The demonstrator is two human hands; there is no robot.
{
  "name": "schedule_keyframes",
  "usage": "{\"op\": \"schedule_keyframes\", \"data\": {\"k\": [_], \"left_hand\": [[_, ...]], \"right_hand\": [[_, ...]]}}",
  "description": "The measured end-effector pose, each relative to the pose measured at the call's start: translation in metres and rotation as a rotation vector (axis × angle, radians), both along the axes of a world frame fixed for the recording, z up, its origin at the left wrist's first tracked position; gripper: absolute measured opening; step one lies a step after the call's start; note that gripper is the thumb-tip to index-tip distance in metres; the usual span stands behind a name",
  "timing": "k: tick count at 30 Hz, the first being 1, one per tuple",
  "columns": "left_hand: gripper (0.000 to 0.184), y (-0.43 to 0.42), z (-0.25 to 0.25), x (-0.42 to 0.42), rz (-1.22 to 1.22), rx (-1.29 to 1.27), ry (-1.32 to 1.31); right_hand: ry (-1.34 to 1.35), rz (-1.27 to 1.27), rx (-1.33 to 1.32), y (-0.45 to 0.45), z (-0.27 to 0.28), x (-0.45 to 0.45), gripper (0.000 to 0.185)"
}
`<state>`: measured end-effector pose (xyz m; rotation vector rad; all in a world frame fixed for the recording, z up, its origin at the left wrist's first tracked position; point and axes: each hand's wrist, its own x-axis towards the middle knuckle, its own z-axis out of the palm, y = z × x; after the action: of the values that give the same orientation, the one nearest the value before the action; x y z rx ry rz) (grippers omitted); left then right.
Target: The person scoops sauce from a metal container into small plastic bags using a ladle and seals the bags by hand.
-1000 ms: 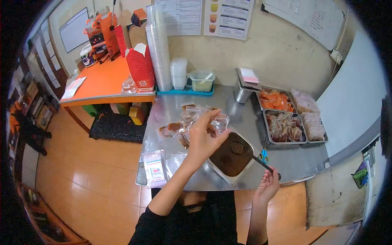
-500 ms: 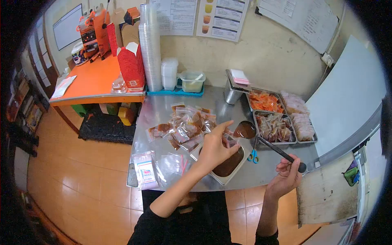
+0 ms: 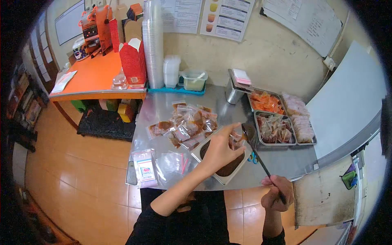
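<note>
My left hand (image 3: 222, 148) is closed in a pinch on a small clear plastic bag (image 3: 238, 141), above a metal container (image 3: 223, 180) of brown sauce (image 3: 229, 168). In my right hand (image 3: 278, 194) is the handle of a black ladle (image 3: 263, 163). The ladle's bowl is tipped sideways, close to the bag's opening; whether the two touch is hard to see. Blue-handled scissors (image 3: 252, 158) lie behind the ladle. A heap of filled sauce bags (image 3: 190, 124) lies beyond my left hand.
Flat clear bags (image 3: 170, 164) and a labelled bag pack (image 3: 145, 171) lie at the left front. Trays of orange packets (image 3: 266, 101) and dark packets (image 3: 274, 128) stand at right, beside pale packets (image 3: 302, 130). Stacked cups (image 3: 152, 49) rise at the back.
The ladle has swung from level to tipped, its bowl turning toward the bag. My right hand has moved down and slightly left. My left hand stays nearly in place.
</note>
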<state>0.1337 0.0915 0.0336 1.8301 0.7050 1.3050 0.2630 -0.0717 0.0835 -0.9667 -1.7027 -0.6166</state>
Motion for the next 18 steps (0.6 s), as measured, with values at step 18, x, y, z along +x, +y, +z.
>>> {"op": "schedule_keyframes", "data": {"k": [18], "left_hand": [[0.061, -0.005, 0.013, -0.052, 0.077, -0.068, -0.023]], "right_hand": [[1.769, 0.214, -0.467, 0.013, -0.091, 0.026, 0.033]]}}
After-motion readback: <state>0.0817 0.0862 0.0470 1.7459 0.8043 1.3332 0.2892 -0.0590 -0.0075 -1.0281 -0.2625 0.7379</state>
